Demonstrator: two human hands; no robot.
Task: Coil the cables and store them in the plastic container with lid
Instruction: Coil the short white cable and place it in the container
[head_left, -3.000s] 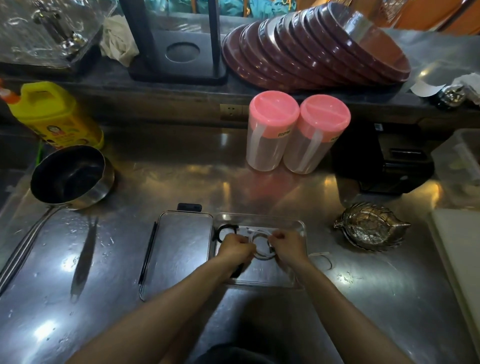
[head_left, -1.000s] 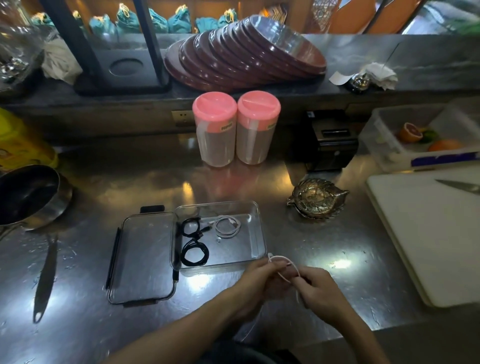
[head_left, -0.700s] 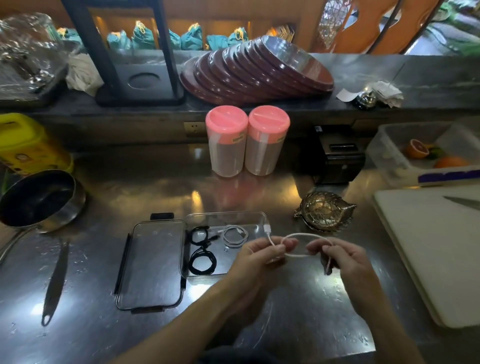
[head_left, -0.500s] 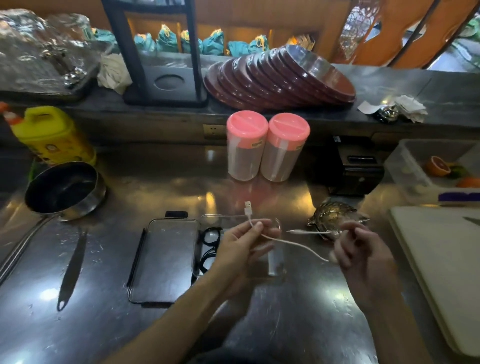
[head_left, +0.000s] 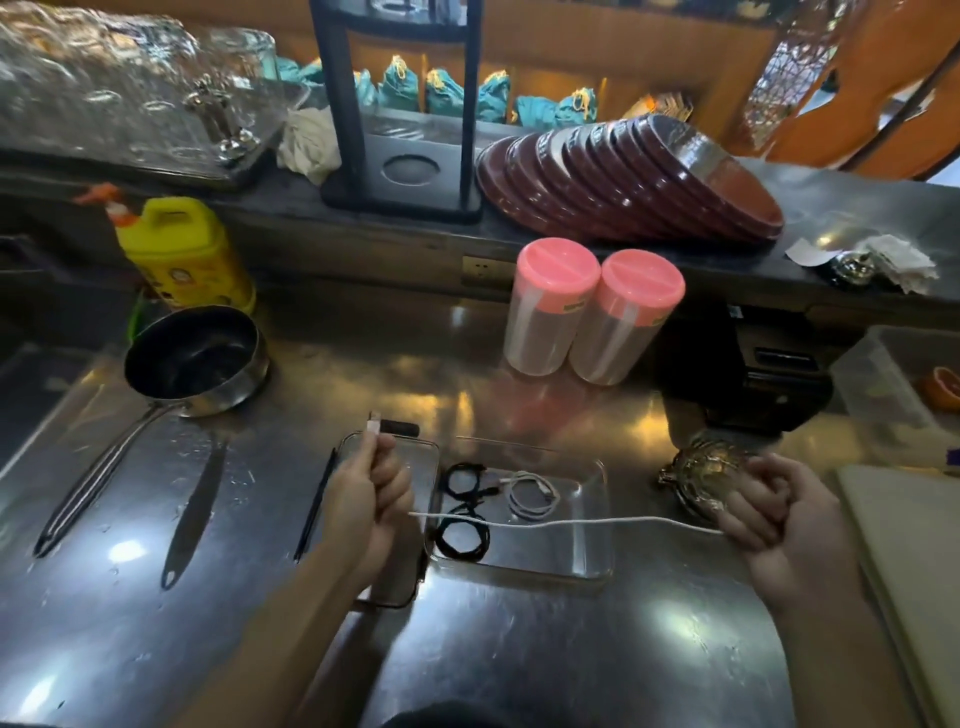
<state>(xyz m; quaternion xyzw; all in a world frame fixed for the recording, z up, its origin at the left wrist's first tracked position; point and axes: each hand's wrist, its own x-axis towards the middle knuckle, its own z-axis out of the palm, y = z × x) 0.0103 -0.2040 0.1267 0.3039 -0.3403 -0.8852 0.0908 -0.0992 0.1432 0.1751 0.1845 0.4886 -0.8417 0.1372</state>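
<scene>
A white cable (head_left: 571, 523) is stretched straight between both hands, above the clear plastic container (head_left: 597, 564). My left hand (head_left: 371, 493) is closed on its one end, the plug sticking up above the fingers. My right hand (head_left: 779, 514) grips the other end at the right. Inside the container lie two coiled black cables (head_left: 462, 538) and a coiled white cable (head_left: 532, 493). The clear lid (head_left: 421, 460) lies flat to the container's left, partly under my left hand.
On the steel counter stand a saucepan (head_left: 195, 358) with a long handle at left, a yellow bottle (head_left: 182, 254), two pink-lidded jars (head_left: 592, 312), a metal leaf dish (head_left: 701, 475), and a white cutting board (head_left: 909, 571) at right. Stacked brown bowls (head_left: 628, 182) rest on the shelf.
The white cable was a loop held in front of the container; my hands have moved apart, left hand to the left, right hand to the right, pulling it out straight over the container.
</scene>
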